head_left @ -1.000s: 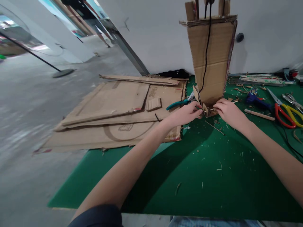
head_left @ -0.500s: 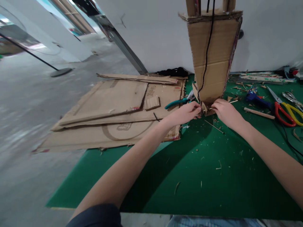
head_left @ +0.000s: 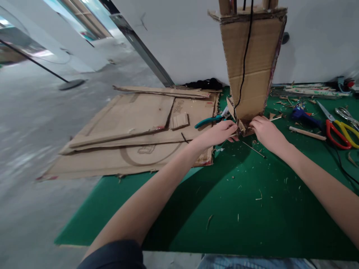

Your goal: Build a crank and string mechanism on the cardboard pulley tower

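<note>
A tall cardboard tower [head_left: 252, 67] stands on the green tabletop, with a black cord [head_left: 244, 63] running down its front. At its foot, small folded bits of cardboard [head_left: 243, 129] show between my two hands. My left hand [head_left: 223, 132] is closed in a pinch at the lower left corner, by the cord's lower end. Opposite it, my right hand [head_left: 263, 130] has its fingers bent together against the lower right of the base. What the fingertips hold is too small and partly hidden. A thin stick [head_left: 254, 149] lies just in front of the base.
Teal-handled pliers [head_left: 209, 121] lie behind my left hand, beside stacked cardboard sheets [head_left: 126, 116] and a small cardboard block [head_left: 179, 121]. Rightward are a wooden stick [head_left: 307, 133], a dark blue tool [head_left: 305, 117], red-and-yellow-handled scissors [head_left: 336, 135] and scraps. A white wall [head_left: 182, 45] stands behind.
The view and the tower's top have shifted slightly. My hands stay at the tower's foot, with only small finger movements; the right fingers sit a little closer against the base.
</note>
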`<state>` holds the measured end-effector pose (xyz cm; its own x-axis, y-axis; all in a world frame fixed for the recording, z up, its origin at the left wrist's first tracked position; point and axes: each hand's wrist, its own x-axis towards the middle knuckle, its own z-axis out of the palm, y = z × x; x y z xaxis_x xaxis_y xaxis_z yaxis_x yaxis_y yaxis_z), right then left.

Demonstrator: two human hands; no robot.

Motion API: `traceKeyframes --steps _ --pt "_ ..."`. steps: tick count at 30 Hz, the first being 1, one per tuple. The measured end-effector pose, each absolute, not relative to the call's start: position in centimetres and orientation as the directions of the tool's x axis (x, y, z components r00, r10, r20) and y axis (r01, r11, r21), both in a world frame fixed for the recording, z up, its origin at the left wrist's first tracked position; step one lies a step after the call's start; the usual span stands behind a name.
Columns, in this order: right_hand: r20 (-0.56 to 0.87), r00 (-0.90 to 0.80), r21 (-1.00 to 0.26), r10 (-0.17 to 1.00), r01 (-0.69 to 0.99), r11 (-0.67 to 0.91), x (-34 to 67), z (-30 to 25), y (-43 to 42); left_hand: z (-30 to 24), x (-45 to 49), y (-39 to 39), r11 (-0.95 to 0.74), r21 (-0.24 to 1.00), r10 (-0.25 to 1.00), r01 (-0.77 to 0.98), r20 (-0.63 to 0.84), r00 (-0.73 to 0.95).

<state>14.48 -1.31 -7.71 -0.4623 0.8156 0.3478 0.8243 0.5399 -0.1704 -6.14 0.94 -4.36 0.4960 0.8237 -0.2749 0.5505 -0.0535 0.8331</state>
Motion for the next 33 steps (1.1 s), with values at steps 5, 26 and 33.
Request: traceKeyframes --steps 5,26,33 --pt "0.365 -0.463 -0.181 0.808 0.816 0.549 14.45 -7.86 -1.27 -4.3 -6.09 0.87 -0.057 0.836 0.829 0.546 -0.265 0.492" --pt "0.384 -0.426 -0.272 0.819 0.796 0.541 14.04 -8.0 -1.07 -4.29 -6.06 0.76 -0.061 0.84 0.831 0.539 -0.257 0.494" --pt "0.411 -0.29 -0.498 0.864 0.723 0.479 13.97 -8.02 -1.1 -4.34 -6.14 0.98 -0.054 0.844 0.826 0.534 -0.263 0.499"
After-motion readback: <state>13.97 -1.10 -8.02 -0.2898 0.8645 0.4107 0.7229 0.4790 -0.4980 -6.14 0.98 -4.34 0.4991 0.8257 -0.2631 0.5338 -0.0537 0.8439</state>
